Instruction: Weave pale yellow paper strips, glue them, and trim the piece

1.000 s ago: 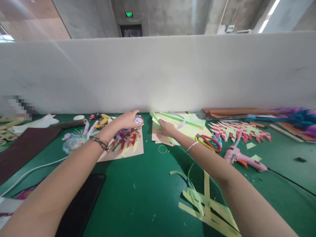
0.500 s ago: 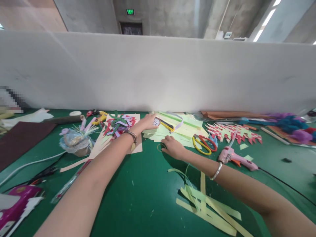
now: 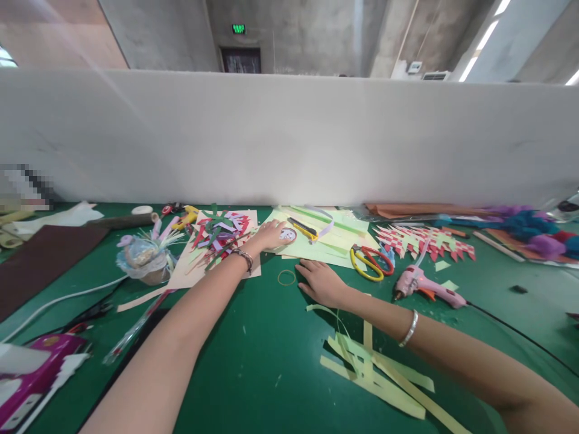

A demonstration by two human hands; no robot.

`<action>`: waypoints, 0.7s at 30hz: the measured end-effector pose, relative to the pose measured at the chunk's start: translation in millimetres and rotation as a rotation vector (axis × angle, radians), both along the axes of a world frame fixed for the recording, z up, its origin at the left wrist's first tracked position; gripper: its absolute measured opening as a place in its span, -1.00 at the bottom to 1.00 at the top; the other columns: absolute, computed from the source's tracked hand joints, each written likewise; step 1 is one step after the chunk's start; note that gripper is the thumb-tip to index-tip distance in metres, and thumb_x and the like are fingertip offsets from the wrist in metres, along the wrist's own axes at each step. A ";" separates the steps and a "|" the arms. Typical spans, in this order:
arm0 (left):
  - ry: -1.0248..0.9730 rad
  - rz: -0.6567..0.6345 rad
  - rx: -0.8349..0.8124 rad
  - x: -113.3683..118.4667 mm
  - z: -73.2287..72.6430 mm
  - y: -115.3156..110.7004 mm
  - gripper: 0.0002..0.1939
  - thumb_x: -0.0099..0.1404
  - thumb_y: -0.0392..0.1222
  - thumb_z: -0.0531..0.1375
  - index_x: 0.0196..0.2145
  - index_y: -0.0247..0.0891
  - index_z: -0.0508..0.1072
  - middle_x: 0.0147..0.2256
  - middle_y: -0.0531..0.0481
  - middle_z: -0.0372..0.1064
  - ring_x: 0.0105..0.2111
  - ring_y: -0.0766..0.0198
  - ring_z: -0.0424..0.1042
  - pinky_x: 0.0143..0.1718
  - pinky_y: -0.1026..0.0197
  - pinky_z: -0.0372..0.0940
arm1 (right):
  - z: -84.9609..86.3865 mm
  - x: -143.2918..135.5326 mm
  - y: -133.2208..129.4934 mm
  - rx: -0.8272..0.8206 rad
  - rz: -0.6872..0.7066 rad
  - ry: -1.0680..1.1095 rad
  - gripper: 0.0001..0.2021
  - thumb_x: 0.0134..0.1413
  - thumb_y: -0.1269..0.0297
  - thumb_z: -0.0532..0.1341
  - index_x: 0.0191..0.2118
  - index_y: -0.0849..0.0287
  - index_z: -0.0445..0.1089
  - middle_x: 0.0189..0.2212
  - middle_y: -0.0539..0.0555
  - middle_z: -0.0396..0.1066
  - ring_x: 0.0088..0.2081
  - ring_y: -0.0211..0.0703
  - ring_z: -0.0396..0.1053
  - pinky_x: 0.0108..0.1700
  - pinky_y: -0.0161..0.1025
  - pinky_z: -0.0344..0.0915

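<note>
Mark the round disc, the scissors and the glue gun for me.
Round disc [image 3: 287, 235]: head view, on its pale, patterned face.
Scissors [image 3: 374, 261]: head view, on the red handle.
Glue gun [image 3: 421, 283]: head view, on its pink body.

Place: a craft workshop
Table [image 3: 244, 367]: green, scattered with offcuts [image 3: 442, 265]
Tools: glue gun [image 3: 411, 280], scissors [image 3: 367, 255], cutter [image 3: 304, 229]
Materials: yellow-green sheets [image 3: 346, 242], cut strips [image 3: 368, 364], a red-and-white checked piece [image 3: 402, 241]
Fluff [image 3: 525, 223]: blue and purple, heaped at the right
Partition [image 3: 289, 138]: plain and pale, behind the table
Building: bare concrete wall [image 3: 312, 36], lit green exit sign [image 3: 238, 29]
</note>
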State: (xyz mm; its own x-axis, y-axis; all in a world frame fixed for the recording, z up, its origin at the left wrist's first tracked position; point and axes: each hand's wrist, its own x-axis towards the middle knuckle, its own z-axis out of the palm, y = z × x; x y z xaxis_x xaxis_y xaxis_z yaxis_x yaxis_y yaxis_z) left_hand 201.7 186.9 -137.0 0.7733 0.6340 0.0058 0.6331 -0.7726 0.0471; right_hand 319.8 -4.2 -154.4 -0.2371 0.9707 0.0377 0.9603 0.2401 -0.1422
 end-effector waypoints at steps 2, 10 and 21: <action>-0.017 -0.020 0.013 -9.6 4.5 -1.7 -0.37 0.19 0.08 0.06 0.14 -0.29 0.09 0.11 -0.30 0.10 0.08 -0.05 0.16 0.01 0.04 0.10 | -1.1 1.0 -3.6 -0.006 0.006 -0.006 -0.54 0.15 0.21 0.02 0.13 0.30 0.17 0.12 0.27 0.17 0.10 0.01 0.16 0.15 -0.02 -0.02; -0.079 -0.179 0.087 -44.2 20.7 -57.0 -0.69 0.23 -0.10 0.05 -0.12 -0.30 0.33 -0.08 -0.18 0.22 -0.07 0.10 0.24 -0.06 0.15 0.16 | -2.6 7.4 4.1 0.054 -0.109 -0.034 -0.43 0.18 0.08 -0.04 0.19 0.37 0.06 0.25 0.28 -0.08 0.25 0.03 -0.12 0.20 -0.03 -0.11; -0.060 -0.168 0.088 -38.5 1.4 -63.2 -0.72 0.23 -0.17 0.08 -0.11 -0.29 0.36 -0.13 -0.17 0.28 -0.15 0.12 0.30 -0.22 0.18 0.23 | 0.4 21.5 31.6 0.057 -0.133 -0.141 -0.74 0.13 0.32 0.07 -0.06 0.18 0.33 0.03 0.20 0.28 0.08 0.03 0.15 0.10 0.06 -0.05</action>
State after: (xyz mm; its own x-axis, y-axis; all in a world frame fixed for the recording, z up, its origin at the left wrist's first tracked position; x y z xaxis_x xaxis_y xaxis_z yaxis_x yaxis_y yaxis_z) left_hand 163.2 123.7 -135.7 0.8646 0.4915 0.1042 0.4934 -0.8698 0.0086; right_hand 341.3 27.4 -154.1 -0.1141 0.9911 0.0687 0.9935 0.1140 0.0059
